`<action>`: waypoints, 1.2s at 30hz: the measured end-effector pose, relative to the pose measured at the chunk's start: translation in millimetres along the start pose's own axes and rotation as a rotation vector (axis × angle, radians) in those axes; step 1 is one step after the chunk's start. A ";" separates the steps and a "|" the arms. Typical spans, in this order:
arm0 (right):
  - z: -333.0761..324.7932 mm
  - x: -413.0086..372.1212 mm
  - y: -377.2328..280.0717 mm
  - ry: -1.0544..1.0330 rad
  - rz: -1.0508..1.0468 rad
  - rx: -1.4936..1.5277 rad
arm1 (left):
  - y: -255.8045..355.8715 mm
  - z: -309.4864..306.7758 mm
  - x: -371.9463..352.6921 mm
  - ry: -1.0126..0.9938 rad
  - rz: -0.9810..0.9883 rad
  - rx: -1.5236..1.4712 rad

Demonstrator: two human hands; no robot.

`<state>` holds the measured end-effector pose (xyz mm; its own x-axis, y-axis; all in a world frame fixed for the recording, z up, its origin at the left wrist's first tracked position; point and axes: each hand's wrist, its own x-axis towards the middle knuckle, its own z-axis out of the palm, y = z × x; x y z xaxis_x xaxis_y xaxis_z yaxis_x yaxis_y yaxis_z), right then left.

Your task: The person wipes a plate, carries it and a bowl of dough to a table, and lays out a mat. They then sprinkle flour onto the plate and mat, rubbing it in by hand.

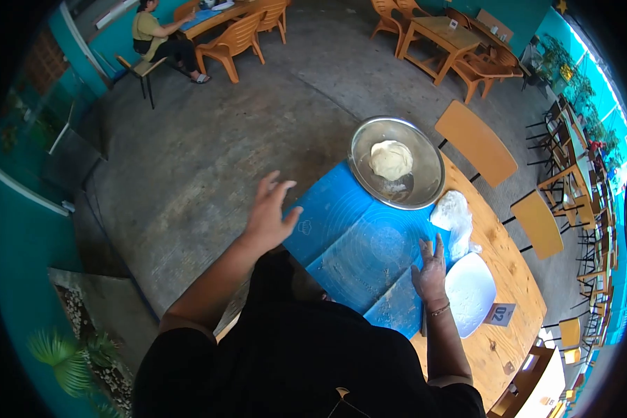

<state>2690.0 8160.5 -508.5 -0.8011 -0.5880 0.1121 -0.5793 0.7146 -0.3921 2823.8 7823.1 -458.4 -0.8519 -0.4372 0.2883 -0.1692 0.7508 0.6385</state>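
Observation:
A blue mat (369,258) with printed circles and crease lines lies on the wooden table, dusted with white powder. At its far edge stands a metal bowl (430,167) holding a pale lump of dough (391,159). My left hand (268,214) is held at the mat's left edge, fingers spread, holding nothing. Over the mat's right edge is my right hand (430,272), its fingers apart and nothing in them; whether it touches the mat I cannot tell. Beside it are a white plastic bag (454,217) and a white tray (470,294) with powder in it.
A number card (500,314) lies on the wooden table (515,299) right of the tray. Two chairs (476,143) stand along the table's far side. Another person (159,38) sits at a table at the back left. More tables and chairs line the back and right.

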 end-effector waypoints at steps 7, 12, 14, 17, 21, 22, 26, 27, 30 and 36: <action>-41.5 34.1 -54.6 -0.200 0.031 0.106 | -209.8 -24.4 -80.6 0.013 -0.684 0.416; -36.1 63.2 -122.5 -0.222 -0.103 0.122 | -332.8 -30.0 -221.3 -0.605 -1.463 -0.013; -17.4 82.3 -143.4 -0.260 -0.132 0.261 | -314.5 -40.9 -222.8 -0.877 -1.467 0.152; 25.7 112.9 -180.8 -0.248 -0.186 0.210 | -375.4 -31.7 -240.8 -0.873 -1.380 0.036; 95.5 158.9 -229.6 -0.168 -0.264 -0.015 | -468.7 -48.5 -207.3 -0.611 -1.530 -0.250; 113.4 168.0 -237.5 -0.116 -0.262 -0.134 | -494.1 -62.9 -198.4 -0.496 -1.335 -0.164; 172.7 202.5 -222.6 -0.668 0.131 -0.388 | -556.9 -137.5 -165.5 -0.166 -1.012 -0.086; 188.3 202.5 -210.9 -0.584 0.000 -0.484 | -560.5 -162.4 -160.9 -0.066 -1.067 -0.178; 224.4 191.5 -164.3 -0.492 -0.168 -0.645 | -578.2 -222.2 -171.1 0.059 -1.329 -0.353; 219.9 202.6 -185.9 -0.659 -0.078 -0.855 | -614.2 -264.5 -250.6 0.168 -1.875 -0.293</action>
<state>2668.5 7825.2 -613.6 -0.6667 -0.5492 -0.5038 -0.7429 0.5438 0.3903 3272.3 7340.6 -734.1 0.3547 -0.5237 -0.7746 -0.5939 -0.7661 0.2459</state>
